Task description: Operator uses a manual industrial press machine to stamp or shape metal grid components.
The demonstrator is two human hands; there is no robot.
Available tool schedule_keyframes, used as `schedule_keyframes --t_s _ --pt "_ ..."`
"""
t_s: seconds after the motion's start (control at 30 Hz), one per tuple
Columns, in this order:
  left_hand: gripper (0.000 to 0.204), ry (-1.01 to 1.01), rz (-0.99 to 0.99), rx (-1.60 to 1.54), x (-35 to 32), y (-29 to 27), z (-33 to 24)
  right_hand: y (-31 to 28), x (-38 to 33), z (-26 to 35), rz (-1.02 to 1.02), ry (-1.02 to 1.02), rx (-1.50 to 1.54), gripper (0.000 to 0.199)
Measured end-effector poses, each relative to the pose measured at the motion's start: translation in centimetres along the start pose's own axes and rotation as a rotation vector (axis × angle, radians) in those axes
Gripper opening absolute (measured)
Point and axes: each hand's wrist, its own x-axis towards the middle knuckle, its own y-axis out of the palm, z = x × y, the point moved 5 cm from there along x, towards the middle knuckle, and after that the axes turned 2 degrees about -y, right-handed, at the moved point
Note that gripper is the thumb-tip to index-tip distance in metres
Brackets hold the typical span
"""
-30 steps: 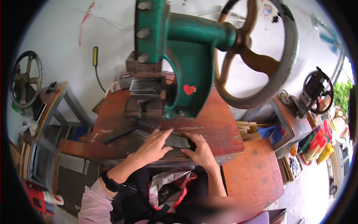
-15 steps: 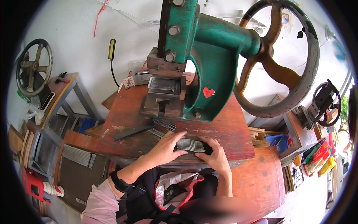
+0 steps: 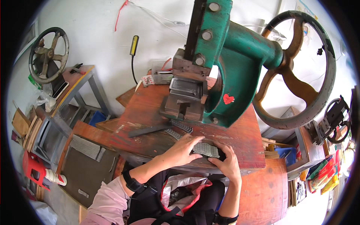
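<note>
A stack of thin grey ridged metal strips (image 3: 205,149) lies at the near edge of a worn red-brown workbench (image 3: 150,112). My left hand (image 3: 182,150) rests flat on the stack's left end, fingers spread over it. My right hand (image 3: 226,164) cups the stack's right end from the near side. Further loose strips (image 3: 180,126) and a dark flat bar (image 3: 148,130) lie just beyond, in front of the grey die block (image 3: 185,99) of a large green press (image 3: 232,67).
The press's big rusty handwheel (image 3: 300,71) stands at right. A second wheel (image 3: 48,54) sits at far left above a grey metal frame table (image 3: 77,80). A board with more strips (image 3: 87,147) lies lower left. A red bag (image 3: 183,195) is on my lap.
The view has shifted closer to the bench. Both hands have closed in on the strip stack, the right one sliding along its near edge to the right end.
</note>
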Motion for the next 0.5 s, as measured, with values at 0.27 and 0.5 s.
schedule_keyframes --t_s 0.27,0.5 --pt "0.063 -0.070 -0.075 -0.157 -0.3 2.0 1.8 0.6 -0.1 -0.2 0.001 -0.003 0.029 0.062" --pt "0.061 0.174 -0.196 0.049 1.0 3.3 1.5 0.5 -0.6 4.8 0.079 -0.177 0.020 0.048"
